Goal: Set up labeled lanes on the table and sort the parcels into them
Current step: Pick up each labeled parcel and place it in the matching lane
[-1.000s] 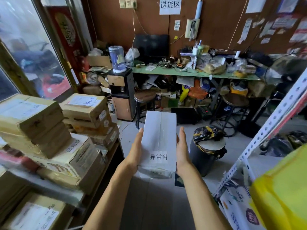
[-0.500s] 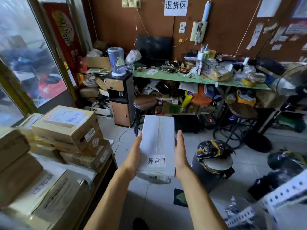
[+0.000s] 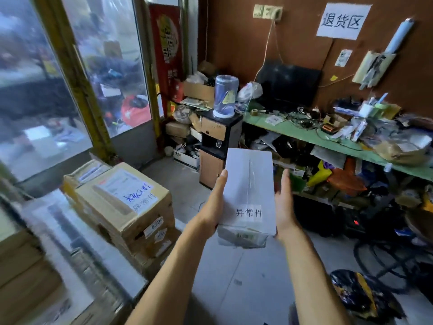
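Observation:
A white parcel (image 3: 248, 184) with a printed label near its front end is held out in front of me above the floor. My left hand (image 3: 214, 202) holds its left side and my right hand (image 3: 284, 205) its right side, thumbs lying straight along the edges, fingers hidden beneath. To the left, a stack of brown cardboard parcels (image 3: 121, 202) sits on the table (image 3: 77, 245); the top one carries a white label with blue handwriting. More blurred parcels lie at the lower left edge.
A water dispenser (image 3: 220, 141) stands on the floor ahead of the parcel. A cluttered green bench (image 3: 328, 141) runs along the brown wall under a paper sign (image 3: 342, 21). A black bin bag (image 3: 360, 299) and cables lie at lower right. Windows fill the left.
My view has swung left and moved closer to the table; the metal shelving and yellow bag on the right are gone from view. Both hands keep the same hold on the white parcel.

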